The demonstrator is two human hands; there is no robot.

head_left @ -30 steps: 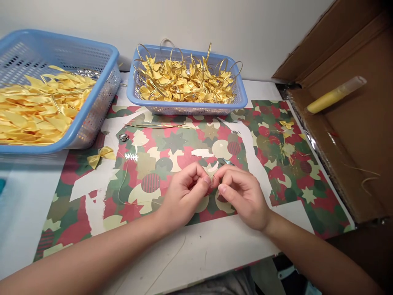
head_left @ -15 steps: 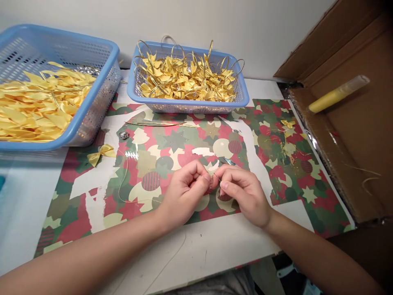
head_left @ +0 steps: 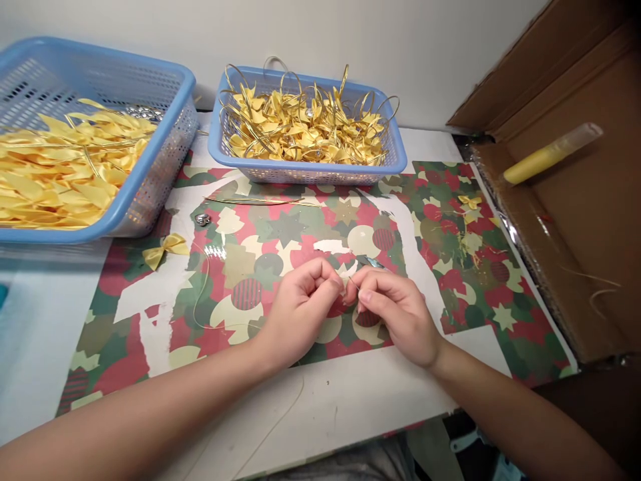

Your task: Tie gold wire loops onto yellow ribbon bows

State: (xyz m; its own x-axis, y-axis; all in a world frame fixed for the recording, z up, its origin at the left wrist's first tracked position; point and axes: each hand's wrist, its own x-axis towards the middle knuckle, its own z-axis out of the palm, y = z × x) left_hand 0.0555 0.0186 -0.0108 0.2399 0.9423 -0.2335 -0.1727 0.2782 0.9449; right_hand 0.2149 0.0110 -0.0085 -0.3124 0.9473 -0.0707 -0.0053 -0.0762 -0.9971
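My left hand (head_left: 300,310) and my right hand (head_left: 395,307) meet over the patterned paper (head_left: 280,267) in the middle of the table, fingertips pinched together. Between them runs a thin gold cord (head_left: 353,286); its long end (head_left: 200,294) loops away to the left across the paper. A small silvery piece (head_left: 373,262) shows just above my right fingers. What the fingertips grip beyond the cord is hidden. A loose yellow ribbon bow (head_left: 164,250) lies on the paper to the left.
A large blue basket (head_left: 150,194) of yellow ribbon pieces stands at the back left. A smaller blue basket (head_left: 395,157) of finished bows with gold loops sits behind the hands. An open cardboard box (head_left: 575,220) with a yellow glue stick (head_left: 545,155) is at the right. A small silver bell (head_left: 201,219) lies near the baskets.
Both hands stay pinched together in the same spot, with only slight finger shifts. The view tilted a little, so the baskets sit slightly higher in the picture.
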